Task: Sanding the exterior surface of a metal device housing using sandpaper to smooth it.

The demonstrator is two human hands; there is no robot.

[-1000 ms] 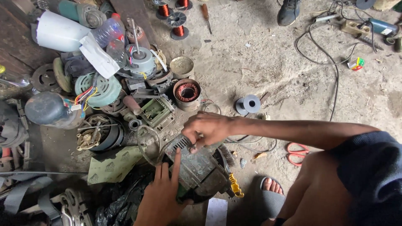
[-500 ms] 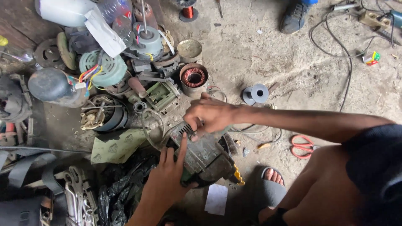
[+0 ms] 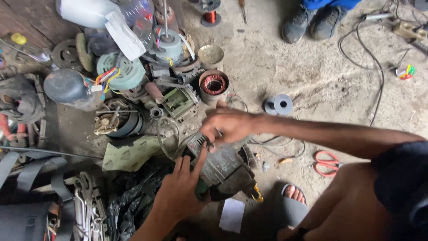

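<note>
A dirty grey-green electric motor [image 3: 223, 167] lies on the sandy floor in front of me. My left hand [image 3: 183, 187] grips its near side, fingers stretched along the casing. My right hand [image 3: 227, 125] reaches in from the right and pinches a small part at the motor's top end, where dark wires show. What sits between those fingers is too small to tell.
Motor parts are heaped at upper left: a copper-wound stator [image 3: 214, 85], fan motors [image 3: 120, 71], a white jug [image 3: 87, 11]. Red-handled scissors [image 3: 327, 160] lie to the right, a grey spool [image 3: 280, 105] beyond. Another person's shoes [image 3: 312, 22] stand at the top. Wrenches [image 3: 89, 205] lie at lower left.
The view has shifted so the floor and parts sit lower and more to the right in frame. Both hands stay on the motor, the right hand still working at its top end.
</note>
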